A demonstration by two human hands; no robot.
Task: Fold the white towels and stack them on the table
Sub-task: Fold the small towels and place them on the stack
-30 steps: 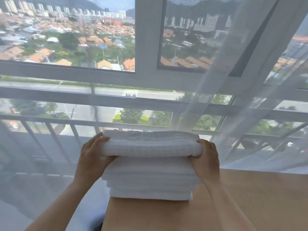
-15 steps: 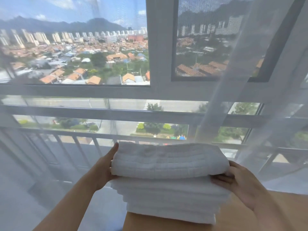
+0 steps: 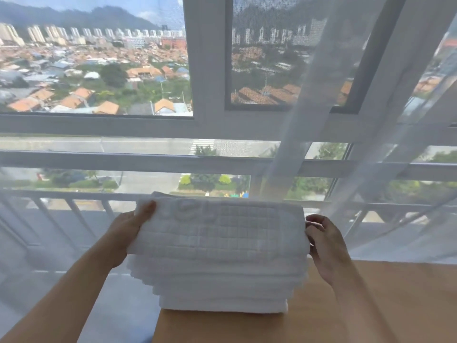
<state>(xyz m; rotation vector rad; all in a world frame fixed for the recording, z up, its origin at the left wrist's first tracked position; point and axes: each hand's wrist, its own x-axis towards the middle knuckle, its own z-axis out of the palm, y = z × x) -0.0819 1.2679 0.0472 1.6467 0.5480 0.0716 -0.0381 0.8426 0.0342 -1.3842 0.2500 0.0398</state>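
The left hand [image 3: 126, 233] grips the left end of the top towel [image 3: 217, 231], thumb curled over its upper corner, while the right hand [image 3: 326, 246], fingers loosely curled, touches the towel's right edge, though whether it pinches the cloth cannot be told. The towel lies on the stack [image 3: 222, 288], likely held at both ends to square it with the folds below. The stack sits at the table's [image 3: 371, 305] left corner, beside the curtain [image 3: 321, 120].
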